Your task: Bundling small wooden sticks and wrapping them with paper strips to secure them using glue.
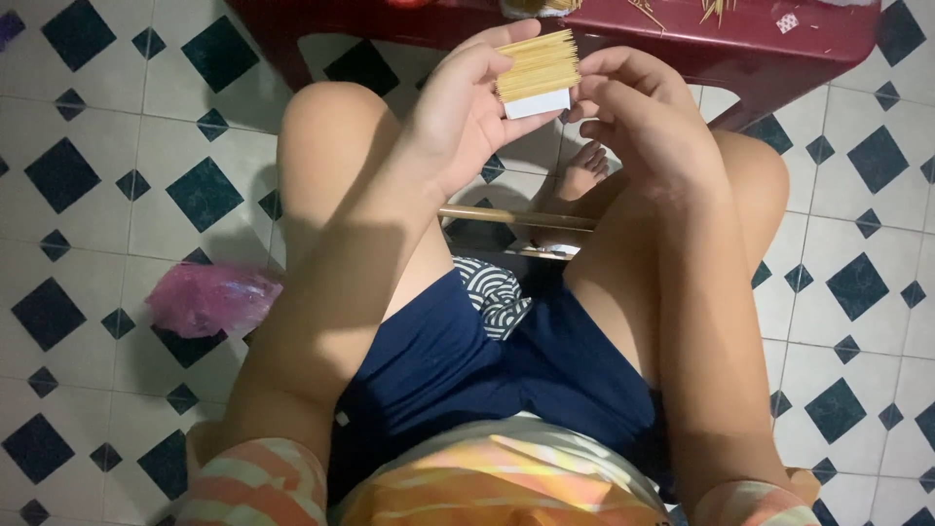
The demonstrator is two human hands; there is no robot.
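Note:
A flat bundle of thin pale wooden sticks (538, 64) with a white paper band (538, 103) around its lower end is held up in front of me, above my knees. My left hand (458, 112) grips it from the left, thumb across the band. My right hand (643, 112) touches its right edge with curled fingers. Both forearms reach up from the bottom of the head view.
A dark red plastic table (740, 39) stands just beyond the hands, with loose sticks (716, 10) on top. A pink plastic bag (209, 297) lies on the white and dark green tiled floor (97, 185) at left. A wooden rod (516, 218) crosses between my legs.

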